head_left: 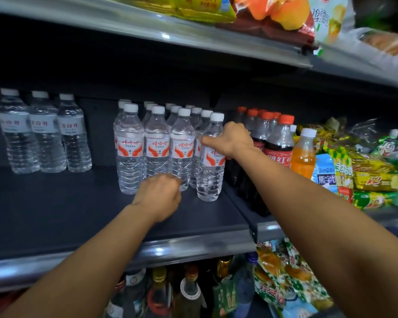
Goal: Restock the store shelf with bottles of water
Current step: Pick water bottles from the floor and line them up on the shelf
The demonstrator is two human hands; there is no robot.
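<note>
Several clear water bottles [130, 145] with white caps and red-and-white labels stand in rows on the dark shelf [78, 203]. My right hand [230, 140] grips the front right water bottle [210, 175] around its shoulder and label; the bottle stands upright on the shelf. My left hand [157, 193] is lower, in front of the base of the second front bottle [157, 145]. Its fingers are curled and hidden behind the hand's back, so I cannot tell whether they hold that bottle.
Three water bottles of another brand [44, 131] stand at the shelf's left. Cola bottles [278, 143] and an orange drink [303, 154] crowd the right, with snack packets [365, 171] beyond. An upper shelf [193, 40] hangs overhead; glass bottles [189, 292] fill the shelf below.
</note>
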